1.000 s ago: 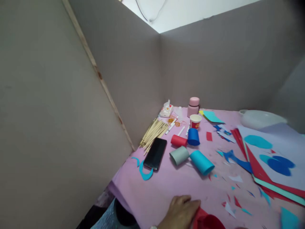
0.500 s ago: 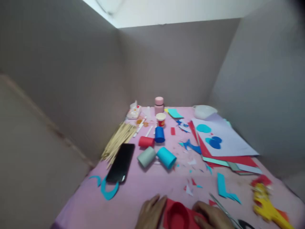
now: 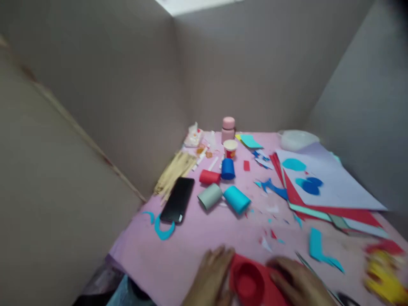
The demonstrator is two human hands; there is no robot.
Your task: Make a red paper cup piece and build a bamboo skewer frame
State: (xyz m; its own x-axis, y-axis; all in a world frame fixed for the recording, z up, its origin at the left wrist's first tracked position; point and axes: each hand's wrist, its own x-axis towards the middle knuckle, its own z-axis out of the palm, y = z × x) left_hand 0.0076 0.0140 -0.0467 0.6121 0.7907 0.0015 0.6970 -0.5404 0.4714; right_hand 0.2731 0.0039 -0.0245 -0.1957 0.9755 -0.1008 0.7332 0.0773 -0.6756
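On the near part of the table lies a sheet of red paper [image 3: 269,276]. A short red paper tube [image 3: 250,282] stands on it, its round opening facing up. My left hand [image 3: 212,276] rests flat at the sheet's left edge, fingers stretched out. At the right side, my right hand [image 3: 301,278] has curled fingers gripping the red paper, thumb towards the tube. Scissors [image 3: 314,272] lie beside my right hand, partly hidden by it. Farther off lie a grey tube [image 3: 210,197], a light blue tube [image 3: 237,199], a red tube [image 3: 209,177] and a blue tube [image 3: 228,169].
A black phone [image 3: 177,199] and wooden sticks [image 3: 174,172] lie at left. Paper sheets [image 3: 338,182] are stacked at right, near a blurred yellow tool [image 3: 385,276]. A paper cup [image 3: 230,148] and pink bottle [image 3: 228,131] stand behind. Grey partitions [image 3: 255,72] surround the table.
The view has tilted down and swung left, so the table items sit farther right in the picture. Both hands stay by the red paper and tube.
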